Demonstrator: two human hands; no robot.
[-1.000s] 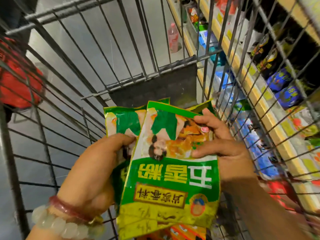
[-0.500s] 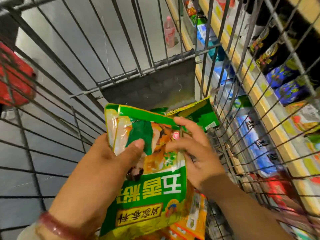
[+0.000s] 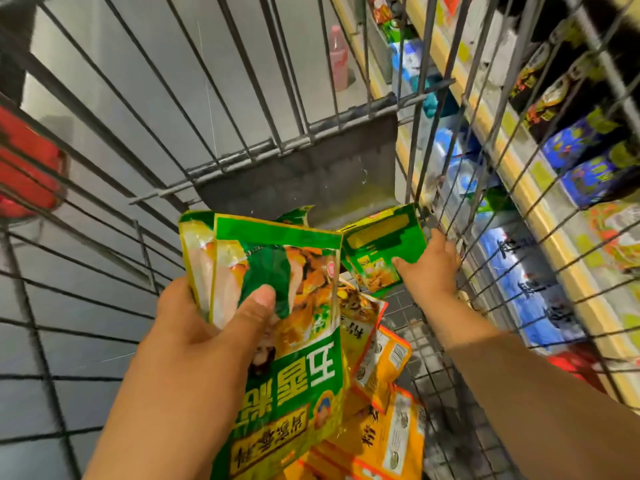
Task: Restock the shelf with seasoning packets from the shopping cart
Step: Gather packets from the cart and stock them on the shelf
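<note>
Left hand [image 3: 207, 327]: nearest the camera, low and left of centre inside the shopping cart [image 3: 104, 188]; thumb pressed across the front of a fanned stack of green seasoning packets [image 3: 287, 323], fingers hidden behind it, so the hand is clamped on the stack. At least two packets overlap; their printed text reads upside down from this view

Orange packets [image 3: 381, 410]: loose heap on the cart floor, below and to the right of the green stack, partly covered by it; several overlap and lie tilted

Right hand [image 3: 429, 268]: further in, on the right, against the cart's right wire wall; thumb on the face of a single green packet [image 3: 381, 251], fingers behind it, pinching its right edge. This packet is tilted, its back side showing, its left edge just beside the top right corner of the stack in the left hand

Grey plastic panel [image 3: 311, 174]: fixed to the cart's far wire wall, just beyond the tops of the green packets

Shelf [image 3: 540, 202]: outside the cart on the right, seen through the wire; yellow edge strips, blue packages [image 3: 526, 289] on the lower level, dark and blue bags [image 3: 581, 147] above; labels blurred

Pink bottle [image 3: 337, 60]: standing on the grey floor beyond the cart, near the foot of the shelf

Red object [image 3: 31, 168]: outside the cart at far left, blurred
</note>
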